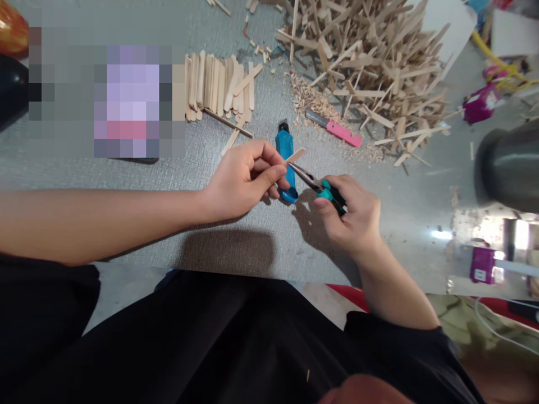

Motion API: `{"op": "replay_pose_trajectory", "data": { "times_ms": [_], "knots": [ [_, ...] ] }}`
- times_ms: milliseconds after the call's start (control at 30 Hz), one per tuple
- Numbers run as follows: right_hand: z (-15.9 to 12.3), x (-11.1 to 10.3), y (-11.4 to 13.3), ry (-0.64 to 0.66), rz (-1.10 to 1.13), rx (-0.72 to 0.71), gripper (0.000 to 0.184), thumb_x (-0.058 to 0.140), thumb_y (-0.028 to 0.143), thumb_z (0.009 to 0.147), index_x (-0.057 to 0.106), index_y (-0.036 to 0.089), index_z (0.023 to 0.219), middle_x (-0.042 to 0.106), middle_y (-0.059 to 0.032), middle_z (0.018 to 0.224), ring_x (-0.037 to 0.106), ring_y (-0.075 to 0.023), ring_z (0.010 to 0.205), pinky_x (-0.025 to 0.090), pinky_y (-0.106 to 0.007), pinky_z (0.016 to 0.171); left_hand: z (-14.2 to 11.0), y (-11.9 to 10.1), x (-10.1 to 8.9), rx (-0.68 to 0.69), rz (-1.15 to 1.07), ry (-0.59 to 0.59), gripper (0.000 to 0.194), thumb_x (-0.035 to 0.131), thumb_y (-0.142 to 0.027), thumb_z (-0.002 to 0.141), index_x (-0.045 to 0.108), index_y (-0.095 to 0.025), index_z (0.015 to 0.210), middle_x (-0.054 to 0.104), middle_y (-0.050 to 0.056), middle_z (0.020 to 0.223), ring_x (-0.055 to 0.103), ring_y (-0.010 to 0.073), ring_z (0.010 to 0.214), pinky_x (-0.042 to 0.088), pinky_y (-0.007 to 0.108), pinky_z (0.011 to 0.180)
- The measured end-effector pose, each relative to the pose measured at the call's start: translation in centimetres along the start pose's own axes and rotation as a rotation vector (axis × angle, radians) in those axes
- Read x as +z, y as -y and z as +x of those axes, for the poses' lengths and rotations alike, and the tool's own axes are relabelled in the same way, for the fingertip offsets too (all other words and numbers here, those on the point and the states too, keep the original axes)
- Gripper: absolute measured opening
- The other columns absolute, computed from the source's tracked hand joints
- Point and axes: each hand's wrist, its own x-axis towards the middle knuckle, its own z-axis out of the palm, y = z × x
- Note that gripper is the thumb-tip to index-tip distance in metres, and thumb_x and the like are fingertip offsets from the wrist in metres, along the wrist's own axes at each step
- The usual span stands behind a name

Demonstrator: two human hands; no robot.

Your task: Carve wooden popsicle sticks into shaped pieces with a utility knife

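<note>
Between the thumb and fingers of my left hand is a popsicle stick, its rounded end pointing up to the right. My right hand grips needle-nose pliers with teal and black handles. The plier tips meet the stick close to my left fingertips; whether the jaws are closed on it I cannot tell. Beneath the stick, a blue tool body with a black tip lies on the grey table, partly covered by my left fingers.
A large heap of popsicle sticks covers the back right. Wood crumbs surround a pink-handled cutter. A row of sticks lies at back left, near a blurred-out patch. A dark cylinder stands at right.
</note>
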Motion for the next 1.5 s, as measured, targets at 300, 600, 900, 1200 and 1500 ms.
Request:
{"op": "replay_pose_trajectory", "data": {
  "times_ms": [300,600,900,1200,1500],
  "knots": [
    [0.6,-0.5,-0.1,0.059,0.097,-0.026,0.03,0.067,0.053,0.112,0.077,0.025,0.113,0.077,-0.0075,0.091,0.071,-0.0257,0.08,0.057,-0.042,0.074,0.6,0.1,-0.2,-0.091,-0.102,0.093,0.017,0.071,-0.014,0.105,0.06,-0.02,0.094,0.082,0.003,0.077,0.075,0.0126,0.059,0.063,0.023,0.055],
    [0.9,-1.3,-0.4,0.258,0.282,0.126,0.042,0.065,0.062,0.114,0.079,0.022,0.109,0.075,-0.002,0.08,0.067,-0.0192,0.068,0.052,-0.034,0.064,0.7,0.0,-0.5,-0.039,-0.022,0.127,0.018,0.067,-0.006,0.099,0.062,-0.02,0.088,0.074,-0.001,0.067,0.056,0.0079,0.047,0.044,0.02,0.046],
    [0.6,-1.1,0.0,0.418,0.641,0.311,0.05,0.064,0.065,0.115,0.074,0.022,0.091,0.069,-0.0026,0.076,0.061,-0.0161,0.061,0.047,-0.03,0.053,0.7,-0.2,-0.4,-0.085,-0.062,0.171,0.02,0.064,-0.008,0.103,0.057,-0.022,0.091,0.076,-0.002,0.069,0.063,0.0086,0.047,0.052,0.019,0.045],
    [0.9,-0.7,1.4,0.583,1.066,0.609,0.057,0.065,0.076,0.108,0.076,0.021,0.1,0.068,-0.0057,0.077,0.061,-0.0187,0.054,0.042,-0.031,0.04,0.8,0.2,-0.4,-0.083,-0.232,0.266,0.04,0.086,-0.044,0.103,0.052,-0.024,0.095,0.079,0.002,0.075,0.076,0.0158,0.055,0.063,0.026,0.05],
    [0.3,-1.0,-0.1,0.156,0.237,0.194,0.04,0.072,0.063,0.11,0.08,0.025,0.115,0.084,-0.0083,0.099,0.079,-0.0271,0.086,0.061,-0.042,0.077,0.8,0.4,-0.4,-0.018,-0.215,0.102,0.035,0.087,-0.047,0.102,0.062,-0.022,0.097,0.081,0.001,0.075,0.062,0.0095,0.045,0.052,0.022,0.039]
  ]
}}
